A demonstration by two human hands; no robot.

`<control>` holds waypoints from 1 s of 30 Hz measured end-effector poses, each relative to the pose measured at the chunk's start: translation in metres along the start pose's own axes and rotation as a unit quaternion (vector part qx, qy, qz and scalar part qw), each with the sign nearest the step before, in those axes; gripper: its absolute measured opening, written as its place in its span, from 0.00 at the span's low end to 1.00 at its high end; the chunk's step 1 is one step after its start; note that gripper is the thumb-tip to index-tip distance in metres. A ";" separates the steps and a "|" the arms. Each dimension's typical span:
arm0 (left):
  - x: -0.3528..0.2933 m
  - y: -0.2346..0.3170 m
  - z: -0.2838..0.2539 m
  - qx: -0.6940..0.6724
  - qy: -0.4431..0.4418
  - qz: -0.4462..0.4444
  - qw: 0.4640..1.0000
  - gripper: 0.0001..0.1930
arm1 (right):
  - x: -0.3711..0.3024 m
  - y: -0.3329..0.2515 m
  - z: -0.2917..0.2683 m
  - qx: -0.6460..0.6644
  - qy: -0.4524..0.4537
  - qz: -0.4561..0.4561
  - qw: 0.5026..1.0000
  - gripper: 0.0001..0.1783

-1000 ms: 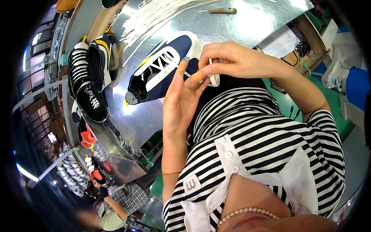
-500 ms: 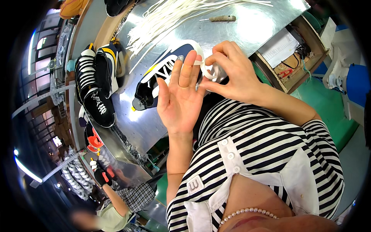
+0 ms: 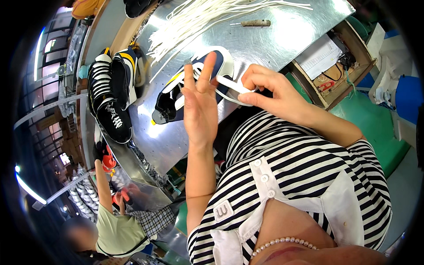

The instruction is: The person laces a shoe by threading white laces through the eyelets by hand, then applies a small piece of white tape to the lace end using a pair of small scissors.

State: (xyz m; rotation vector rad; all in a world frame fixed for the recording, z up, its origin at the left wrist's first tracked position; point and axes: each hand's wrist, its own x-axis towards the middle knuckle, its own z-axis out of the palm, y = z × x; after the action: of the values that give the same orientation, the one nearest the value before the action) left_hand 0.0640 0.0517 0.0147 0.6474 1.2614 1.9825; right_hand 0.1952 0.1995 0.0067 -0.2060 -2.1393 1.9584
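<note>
My right hand [image 3: 274,95] pinches a white shoelace [image 3: 233,84] between thumb and fingers. The lace forms a flat loop that reaches across to the far side of my left hand [image 3: 199,108]. That hand is raised palm up, two fingers stretched and spread; whether its outer fingers touch the lace is hard to see. Behind it on the metal table lies a navy, white and yellow sneaker [image 3: 165,108] with a black lining, its toe pointing away to the right. My left fingers hide part of its lacing.
Loose white laces [image 3: 194,22] lie at the table's far side, beside a thin awl-like tool with a worn handle [image 3: 255,23]. More shoes [image 3: 114,119] stand at left. A wooden drawer [image 3: 329,75] with papers hangs at right. A co-worker [image 3: 121,229] is at lower left.
My right hand has moved slightly right, drawing the lace into a longer, flatter loop. My left hand has turned and shifted a little left. The co-worker has leaned in, an arm reaching up.
</note>
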 end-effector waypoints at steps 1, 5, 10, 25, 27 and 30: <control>0.002 -0.002 -0.001 0.029 0.007 0.023 0.999 0.31 | -0.003 -0.001 0.001 0.000 0.007 -0.014 1.000 0.09; 0.000 0.006 -0.013 0.053 -0.069 0.043 0.995 0.30 | -0.006 -0.001 0.002 -0.020 0.046 -0.056 0.997 0.10; -0.009 0.008 0.005 0.027 0.027 0.009 0.999 0.38 | -0.003 0.002 0.000 -0.086 0.088 -0.068 0.990 0.11; -0.027 0.022 0.020 -0.016 -0.060 -0.101 0.993 0.46 | 0.002 0.012 0.000 -0.182 0.068 -0.132 0.972 0.12; -0.028 0.019 0.019 -0.011 -0.081 -0.100 0.992 0.44 | 0.002 0.012 0.001 -0.171 0.061 -0.148 0.972 0.14; -0.030 0.017 0.016 0.001 -0.055 -0.102 0.993 0.44 | 0.000 0.008 0.004 -0.118 0.049 -0.133 0.983 0.16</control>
State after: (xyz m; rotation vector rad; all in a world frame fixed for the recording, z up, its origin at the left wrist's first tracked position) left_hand 0.0901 0.0330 0.0350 0.5949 1.2124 1.7567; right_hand 0.1939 0.1960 -0.0015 -0.0521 -2.2021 1.5185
